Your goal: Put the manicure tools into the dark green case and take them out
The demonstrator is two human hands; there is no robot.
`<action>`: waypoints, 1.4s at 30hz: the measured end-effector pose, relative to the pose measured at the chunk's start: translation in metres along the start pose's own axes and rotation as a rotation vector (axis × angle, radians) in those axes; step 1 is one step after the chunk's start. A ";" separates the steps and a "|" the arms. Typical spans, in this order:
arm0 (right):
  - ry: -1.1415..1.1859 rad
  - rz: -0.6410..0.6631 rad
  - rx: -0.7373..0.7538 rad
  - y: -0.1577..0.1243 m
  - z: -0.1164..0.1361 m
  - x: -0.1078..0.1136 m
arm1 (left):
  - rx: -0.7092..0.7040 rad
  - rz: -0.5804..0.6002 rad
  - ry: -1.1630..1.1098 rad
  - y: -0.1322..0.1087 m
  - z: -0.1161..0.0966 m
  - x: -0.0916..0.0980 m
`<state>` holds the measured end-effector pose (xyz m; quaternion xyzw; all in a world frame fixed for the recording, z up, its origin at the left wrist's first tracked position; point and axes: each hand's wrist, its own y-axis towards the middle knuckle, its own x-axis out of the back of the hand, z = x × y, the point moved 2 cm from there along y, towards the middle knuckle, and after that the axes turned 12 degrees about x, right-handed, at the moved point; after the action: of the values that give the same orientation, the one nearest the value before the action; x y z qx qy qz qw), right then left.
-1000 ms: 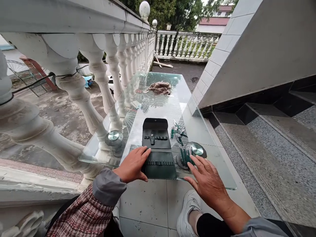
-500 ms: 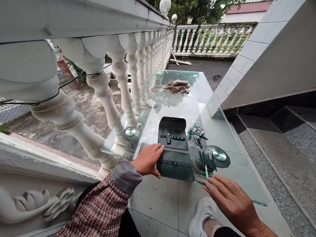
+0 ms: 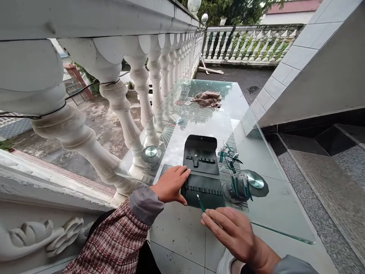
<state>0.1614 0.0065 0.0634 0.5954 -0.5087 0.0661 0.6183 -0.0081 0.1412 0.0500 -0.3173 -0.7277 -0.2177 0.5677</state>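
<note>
A dark green tool case (image 3: 203,171) lies unfolded on a glass table (image 3: 273,205). My left hand (image 3: 170,184) rests flat on the case's left edge with the fingers stretched out. My right hand (image 3: 228,230) pinches a thin green-handled tool (image 3: 200,202) just below the case's near edge, its tip pointing toward the row of elastic loops. Several more green-handled tools (image 3: 229,156) lie loose on the glass to the right of the case, and a few others (image 3: 238,185) lie by the round metal table fitting (image 3: 253,182).
A white stone balustrade (image 3: 137,83) runs along the left side of the table. A crumpled brown cloth (image 3: 208,99) lies at the far end of the glass. Grey granite steps (image 3: 322,167) rise on the right. A second metal fitting (image 3: 151,153) sits at the near left corner.
My right hand has picked up a thin green tool from the group by the right fitting and carried it left to the case's near edge. My left hand has stayed on the case.
</note>
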 end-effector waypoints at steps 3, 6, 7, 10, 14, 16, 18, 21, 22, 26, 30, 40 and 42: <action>0.021 -0.001 0.014 0.002 -0.002 -0.012 | -0.012 -0.006 -0.001 0.001 0.001 0.000; 0.027 -0.016 0.040 0.006 -0.003 -0.019 | -0.012 -0.006 -0.004 0.003 0.001 0.001; 0.027 -0.019 0.049 0.007 -0.003 -0.020 | -0.011 -0.005 -0.003 0.003 0.001 0.001; 0.023 -0.011 0.062 0.009 -0.002 -0.025 | -0.004 -0.001 -0.012 0.004 0.001 0.002; 0.013 0.014 0.053 0.008 0.000 -0.031 | 0.005 0.010 -0.029 0.005 0.002 0.001; 0.003 0.025 0.045 0.007 0.001 -0.034 | 0.006 0.012 -0.020 0.005 0.002 0.002; -0.003 0.041 0.028 0.005 0.002 -0.038 | 0.008 0.014 -0.004 0.005 0.001 0.002; -0.005 0.054 -0.033 0.004 0.003 -0.044 | 0.010 0.017 0.008 0.005 0.000 0.003; -0.005 0.053 -0.059 0.005 0.004 -0.046 | 0.010 0.018 0.007 0.005 0.000 0.004; -0.007 0.049 -0.186 0.010 0.001 -0.054 | 0.011 0.024 0.005 0.005 0.000 0.004; 0.047 0.084 -0.332 0.013 -0.006 -0.057 | 0.014 0.021 0.013 0.006 -0.001 0.005; 0.287 0.067 -0.539 0.009 -0.020 -0.058 | 0.016 0.027 0.039 0.006 -0.001 0.004; 0.286 0.075 -0.576 0.010 -0.021 -0.060 | 0.015 0.019 0.038 0.006 0.000 0.003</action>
<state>0.1378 0.0579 0.0321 0.3617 -0.4361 0.0250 0.8237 -0.0039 0.1462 0.0527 -0.3160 -0.7153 -0.2129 0.5858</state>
